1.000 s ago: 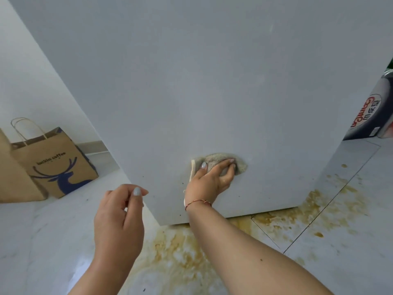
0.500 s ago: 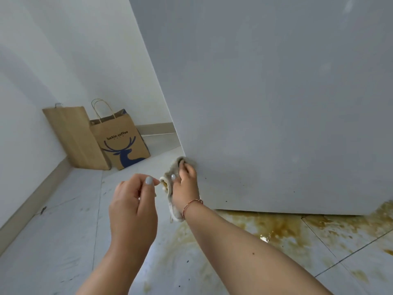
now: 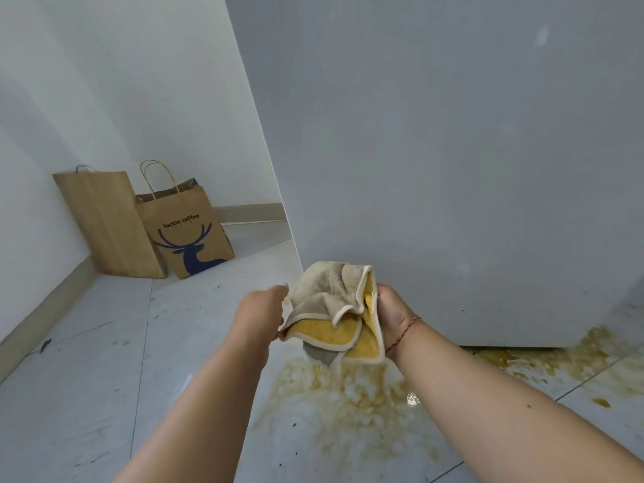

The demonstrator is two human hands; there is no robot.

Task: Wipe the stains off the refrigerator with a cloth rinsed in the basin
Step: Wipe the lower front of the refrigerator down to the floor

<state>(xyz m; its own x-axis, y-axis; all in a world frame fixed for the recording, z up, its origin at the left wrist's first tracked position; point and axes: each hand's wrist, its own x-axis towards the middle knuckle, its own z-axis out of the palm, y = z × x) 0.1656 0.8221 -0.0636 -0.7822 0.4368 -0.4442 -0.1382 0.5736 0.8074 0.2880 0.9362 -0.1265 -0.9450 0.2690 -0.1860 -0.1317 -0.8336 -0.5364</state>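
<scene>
The refrigerator shows as a large pale grey side panel filling the upper right, with a few small dark specks near its lower edge. A crumpled cloth, beige on one side and yellow on the other, hangs in the air in front of the panel's lower left corner, off the surface. My right hand grips its right edge from behind. My left hand holds its left edge, its fingers hidden behind the fabric. No basin is in view.
Yellow-brown stains spread over the pale floor tiles under the cloth and along the refrigerator's base. Two brown paper bags lean against the white wall in the far left corner.
My right hand has lifted the cloth off the refrigerator's corner. My left hand has come across and taken the cloth's left edge, and the cloth has opened out, yellow side showing.
</scene>
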